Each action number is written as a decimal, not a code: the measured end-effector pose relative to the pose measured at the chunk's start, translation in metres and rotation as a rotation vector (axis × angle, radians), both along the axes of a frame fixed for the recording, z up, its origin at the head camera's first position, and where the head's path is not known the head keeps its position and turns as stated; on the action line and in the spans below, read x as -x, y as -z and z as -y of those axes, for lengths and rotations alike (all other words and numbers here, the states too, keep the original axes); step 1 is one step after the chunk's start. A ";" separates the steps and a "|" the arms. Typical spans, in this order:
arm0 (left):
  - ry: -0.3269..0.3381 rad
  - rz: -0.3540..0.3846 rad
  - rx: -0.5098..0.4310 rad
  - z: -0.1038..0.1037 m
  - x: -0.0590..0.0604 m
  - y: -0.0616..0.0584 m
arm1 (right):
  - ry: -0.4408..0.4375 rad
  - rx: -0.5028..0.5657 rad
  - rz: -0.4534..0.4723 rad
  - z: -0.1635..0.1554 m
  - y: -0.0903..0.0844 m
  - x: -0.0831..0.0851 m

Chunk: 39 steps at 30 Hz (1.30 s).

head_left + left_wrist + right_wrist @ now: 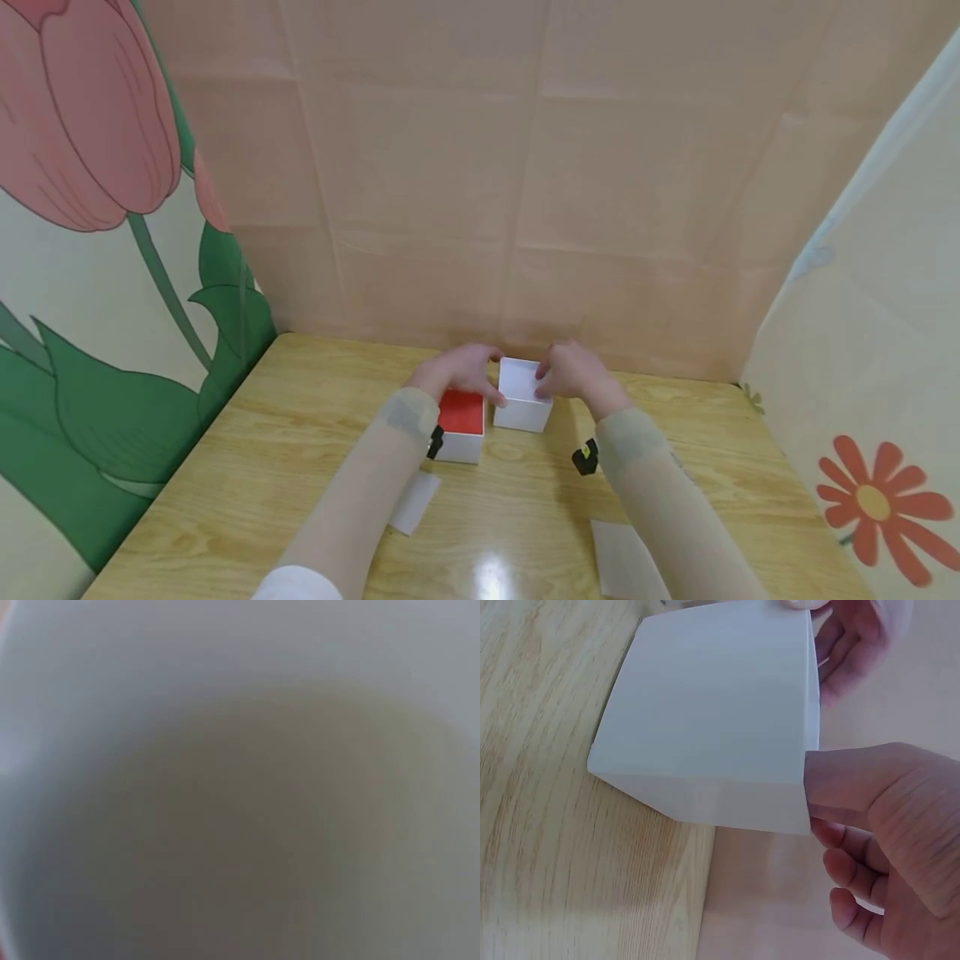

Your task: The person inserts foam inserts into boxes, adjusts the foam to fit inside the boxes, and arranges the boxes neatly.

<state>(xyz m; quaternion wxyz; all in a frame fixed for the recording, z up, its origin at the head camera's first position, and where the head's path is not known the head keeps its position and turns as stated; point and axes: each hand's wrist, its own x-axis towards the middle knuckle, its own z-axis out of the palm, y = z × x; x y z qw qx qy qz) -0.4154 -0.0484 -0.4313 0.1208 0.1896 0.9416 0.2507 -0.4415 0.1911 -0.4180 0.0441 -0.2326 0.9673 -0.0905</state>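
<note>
A small white box stands open at the far middle of the wooden table. My right hand grips its right side; in the right wrist view its thumb presses the box wall, the other fingers curled below. My left hand holds the box's left side, its thumb at the near left corner and its fingers on the far side. Just left of it, under my left hand, sits a second white box with a red inside. The left wrist view is a blur of grey-white.
Two white paper pieces lie on the table: one near my left forearm, another at the front right. A peach backdrop stands close behind the boxes, with flower-printed panels on the left and right.
</note>
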 end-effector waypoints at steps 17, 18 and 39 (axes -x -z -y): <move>-0.021 0.015 0.010 -0.002 0.003 0.001 | -0.099 0.211 -0.061 -0.024 0.002 -0.010; -0.020 0.013 0.009 -0.002 0.003 0.001 | -0.113 0.237 -0.075 -0.028 0.003 -0.012; 0.006 -0.017 0.022 -0.002 -0.002 -0.003 | -0.420 0.149 0.167 -0.138 0.039 -0.115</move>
